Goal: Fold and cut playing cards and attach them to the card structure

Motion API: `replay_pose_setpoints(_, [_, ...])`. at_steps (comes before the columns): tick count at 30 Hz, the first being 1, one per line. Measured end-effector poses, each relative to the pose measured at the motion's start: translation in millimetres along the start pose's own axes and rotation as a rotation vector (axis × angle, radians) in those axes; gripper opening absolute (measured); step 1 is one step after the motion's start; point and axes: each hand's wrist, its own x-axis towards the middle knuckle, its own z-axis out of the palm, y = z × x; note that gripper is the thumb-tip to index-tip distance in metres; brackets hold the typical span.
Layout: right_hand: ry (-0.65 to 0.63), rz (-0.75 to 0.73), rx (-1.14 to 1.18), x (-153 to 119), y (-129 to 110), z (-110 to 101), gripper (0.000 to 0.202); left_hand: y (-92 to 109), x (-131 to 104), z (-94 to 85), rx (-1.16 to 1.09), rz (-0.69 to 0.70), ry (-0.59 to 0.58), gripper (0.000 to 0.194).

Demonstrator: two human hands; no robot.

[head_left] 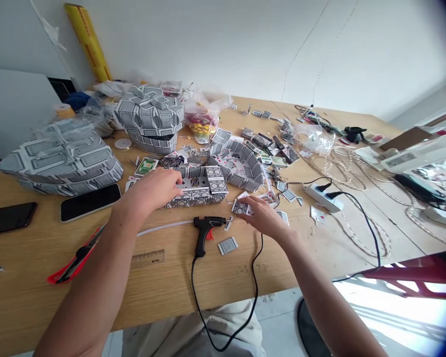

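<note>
A rectangular box made of patterned playing cards (217, 186) stands open at the middle of the table. My left hand (158, 187) is closed on its left end, the fingertips over the rim. To the right of the box, my right hand (255, 210) has its fingers closed on a small folded card piece (240, 207) near the tabletop. A black glue gun (204, 232) lies between my forearms, its nozzle pointing right. One loose card (228, 245) lies just below the nozzle. Behind the box sits an open, boat-shaped card tray (241, 166).
Two lidded card baskets (70, 161) (150, 116) stand at the left and back. Two phones (91, 202) (9, 218), a red cutter (76, 260) and a ruler (148, 258) lie at the left. A power strip (323, 197), cords and loose cards spread over the right side.
</note>
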Motion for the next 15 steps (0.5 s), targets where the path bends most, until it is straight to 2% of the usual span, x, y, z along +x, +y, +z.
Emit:
replay_pose_setpoints(4, [0.013,0.012,-0.018,1.8,0.6,-4.7,0.038,-1.9,8.0,7.8,0.012,0.053,0.009,0.027])
replay_pose_setpoints(7, [-0.001,0.014,-0.037,6.2,-8.4,-14.7,0.039,-6.7,15.3,15.5,0.019,0.079,0.006,0.023])
replay_pose_setpoints(10, [0.023,-0.022,-0.049,14.3,-30.9,-34.9,0.03,-10.8,20.8,21.7,0.016,0.079,-0.003,0.018])
replay_pose_setpoints(12, [0.092,-0.042,-0.005,22.9,-52.3,-51.9,0.027,-12.3,22.8,24.2,0.013,0.075,-0.004,0.016])
replay_pose_setpoints(15, [0.121,-0.137,0.058,41.1,-86.4,-71.7,0.027,-13.1,23.5,25.5,0.0,0.065,-0.005,0.012])
